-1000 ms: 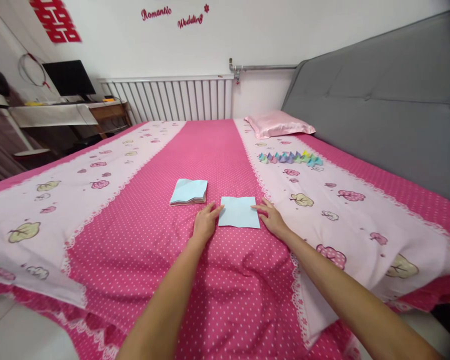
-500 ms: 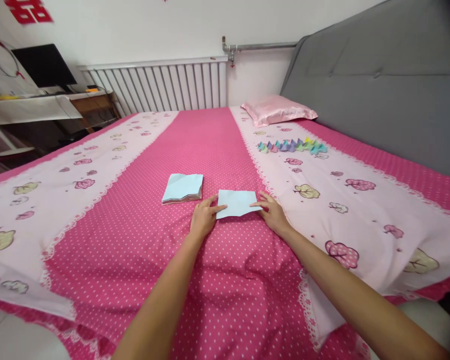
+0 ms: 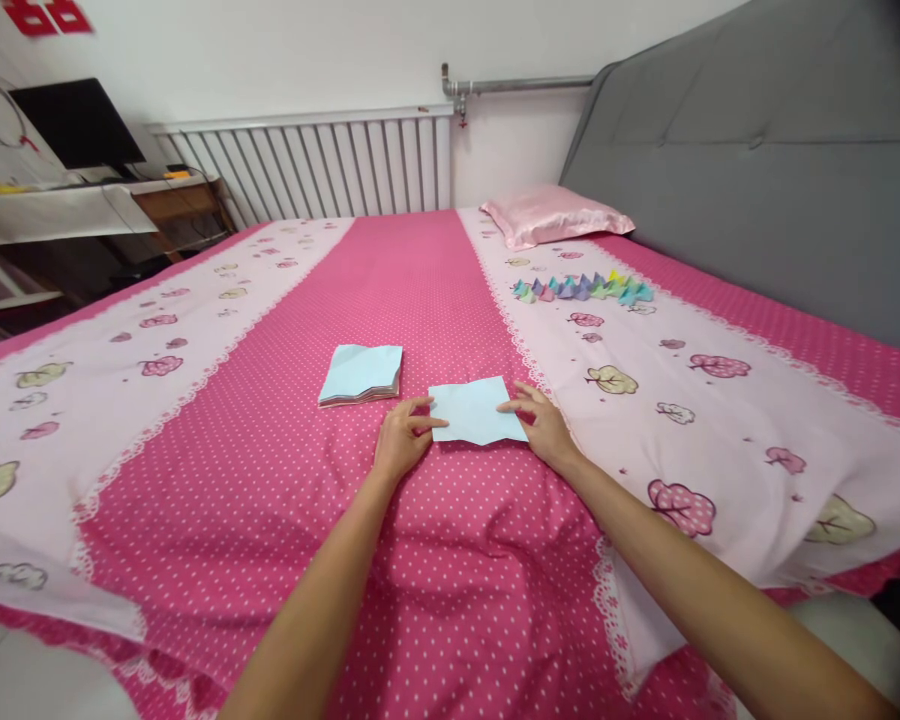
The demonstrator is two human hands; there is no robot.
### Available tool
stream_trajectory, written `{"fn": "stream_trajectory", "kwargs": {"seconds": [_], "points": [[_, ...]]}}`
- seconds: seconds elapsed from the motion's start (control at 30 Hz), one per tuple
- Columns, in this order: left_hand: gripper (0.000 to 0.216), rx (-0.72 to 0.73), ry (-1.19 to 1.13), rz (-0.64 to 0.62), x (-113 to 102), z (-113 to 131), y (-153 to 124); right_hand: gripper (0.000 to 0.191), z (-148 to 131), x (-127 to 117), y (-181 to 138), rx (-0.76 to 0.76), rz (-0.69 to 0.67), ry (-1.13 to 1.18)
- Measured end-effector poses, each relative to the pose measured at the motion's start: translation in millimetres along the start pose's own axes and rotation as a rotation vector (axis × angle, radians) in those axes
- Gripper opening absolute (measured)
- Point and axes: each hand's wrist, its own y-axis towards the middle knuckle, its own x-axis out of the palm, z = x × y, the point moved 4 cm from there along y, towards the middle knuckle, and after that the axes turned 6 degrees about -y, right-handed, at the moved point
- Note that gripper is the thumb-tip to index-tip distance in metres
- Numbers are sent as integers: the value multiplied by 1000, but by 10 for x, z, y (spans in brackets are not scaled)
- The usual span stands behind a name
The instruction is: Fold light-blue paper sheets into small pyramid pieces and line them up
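A single light blue paper sheet (image 3: 474, 408) lies on the pink dotted bedspread (image 3: 435, 560) in front of me. My left hand (image 3: 399, 446) pinches its near left corner with thumb and forefinger. My right hand (image 3: 544, 424) grips its near right corner, fingers closed on the edge. The sheet's near edge is raised a little and wavy. A stack of the same blue sheets (image 3: 360, 373) rests just left of it, a hand's width from my left hand.
A row of several folded coloured paper pieces (image 3: 581, 289) lies on the pale strip to the far right, near a pink satin pillow (image 3: 551, 214). A grey headboard (image 3: 757, 180) runs along the right. A radiator (image 3: 307, 165) and a desk with a monitor (image 3: 75, 125) stand behind.
Both hands closed on the sheet's near corners and lifted its near edge off the bedspread. The view tilted down slightly.
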Motion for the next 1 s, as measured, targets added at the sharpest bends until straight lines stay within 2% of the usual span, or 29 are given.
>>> {"fn": "stream_trajectory", "kwargs": {"seconds": [0.23, 0.47, 0.67, 0.8, 0.87, 1.0], "points": [[23, -23, -54, -4, 11, 39, -29, 19, -27, -18, -28, 5, 18, 68], [69, -144, 105, -12, -17, 42, -29, 28, -140, -83, -13, 3, 136, 202], [73, -182, 125, -22, -30, 19, -47, 37, -346, -28, 21, 233, 178, 648], [70, -183, 89, 6, -61, 43, -48, 34, -485, -7, 59, 347, 124, 832], [68, -177, 66, 10, -68, 39, -45, 31, -489, 11, 84, 399, 83, 807], [67, -154, 16, -8, -50, 11, -40, 25, -337, 53, 87, 494, 24, 484]]}}
